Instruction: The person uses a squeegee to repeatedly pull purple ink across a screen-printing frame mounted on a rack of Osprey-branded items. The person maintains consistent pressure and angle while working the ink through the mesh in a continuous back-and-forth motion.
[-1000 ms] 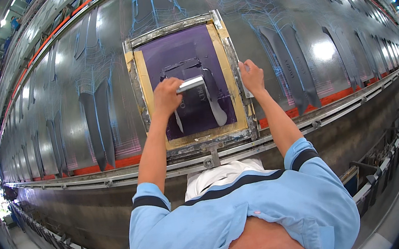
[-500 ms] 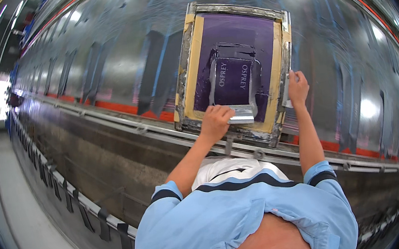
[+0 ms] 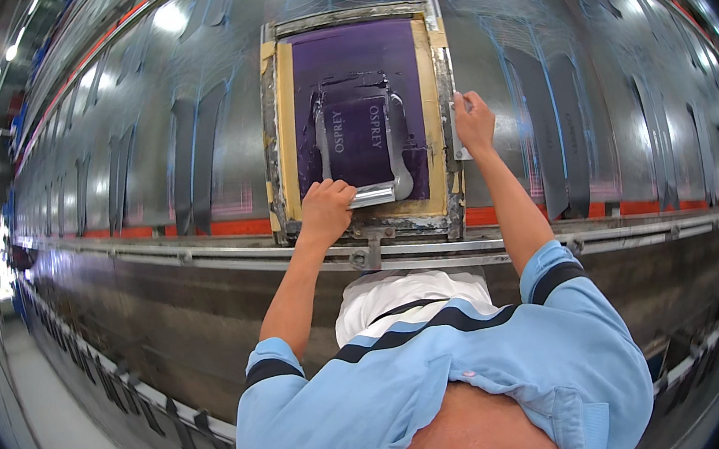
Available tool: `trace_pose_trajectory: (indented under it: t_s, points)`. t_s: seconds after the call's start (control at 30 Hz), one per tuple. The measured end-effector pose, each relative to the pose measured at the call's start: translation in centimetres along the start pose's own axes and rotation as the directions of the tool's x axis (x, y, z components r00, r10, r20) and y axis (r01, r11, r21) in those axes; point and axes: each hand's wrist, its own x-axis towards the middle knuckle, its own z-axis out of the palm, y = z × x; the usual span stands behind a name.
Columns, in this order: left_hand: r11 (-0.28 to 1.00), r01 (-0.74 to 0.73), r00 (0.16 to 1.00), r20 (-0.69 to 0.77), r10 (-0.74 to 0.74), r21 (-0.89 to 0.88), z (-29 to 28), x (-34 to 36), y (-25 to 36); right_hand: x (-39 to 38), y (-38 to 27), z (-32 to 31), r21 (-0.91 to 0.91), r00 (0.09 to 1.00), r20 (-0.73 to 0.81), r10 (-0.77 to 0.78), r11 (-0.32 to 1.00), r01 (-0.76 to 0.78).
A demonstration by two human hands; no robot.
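Note:
A screen-printing frame [image 3: 345,19] with worn edges and tan tape lies on the long table. Its purple mesh [image 3: 353,52] carries two lines of pale lettering, set sideways. Grey ink [image 3: 404,175] lies in a band along the sides of the lettered area. At the near end of the mesh, my left hand [image 3: 327,214] is closed around the left end of a silver squeegee [image 3: 373,194], which rests on the mesh. My right hand [image 3: 475,125] is closed at the frame's right edge, by a metal strip [image 3: 461,154]; its fingertips are partly hidden.
Dark cut fabric pieces [image 3: 549,127] lie on the shiny table [image 3: 479,29] on both sides of the frame. A metal rail [image 3: 504,243] runs along the near edge, with a bracket [image 3: 374,252] below the frame. Black strips [image 3: 148,416] hang from a lower bar at left.
The view has turned, so the frame now looks upright and farther left. A wider gap shows between it and the dark pieces on its left. Both hands keep their holds.

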Motion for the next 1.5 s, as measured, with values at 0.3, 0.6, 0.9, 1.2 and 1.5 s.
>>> trace_pose_trajectory:
  t_s: [0.3, 0.6, 0.9, 1.2, 1.5]
  points:
    - [0.795, -0.595, 0.796, 0.052, 0.603, -0.115, -1.8, 10.3, -2.6, 0.5, 1.5, 1.2, -0.188, 0.997, 0.006, 0.073, 0.980, -0.070]
    - [0.690, -0.686, 0.628, 0.292, 0.721, -0.229, 0.8, 12.9, -3.1, -0.5, -0.3, 1.7, -0.228, 0.989, 0.025, 0.145, 0.964, -0.136]
    - [0.883, 0.418, 0.884, 0.321, -0.341, -0.212, -5.9, 4.1, -5.6, -0.1, -1.3, 1.1, -0.266, 0.976, 0.047, 0.212, 0.945, -0.192]
    - [0.375, 0.793, 0.497, 0.155, -0.854, -0.480, 0.0, -4.6, -6.7, -1.1, 0.3, 1.6, -0.288, 0.992, 0.025, 0.120, 0.952, -0.108]
    - [0.671, 0.722, 0.688, 0.076, -0.721, -0.168, -3.7, 6.5, -5.9, -0.6, -1.0, 1.5, -0.243, 0.987, -0.026, 0.159, 0.957, -0.160]
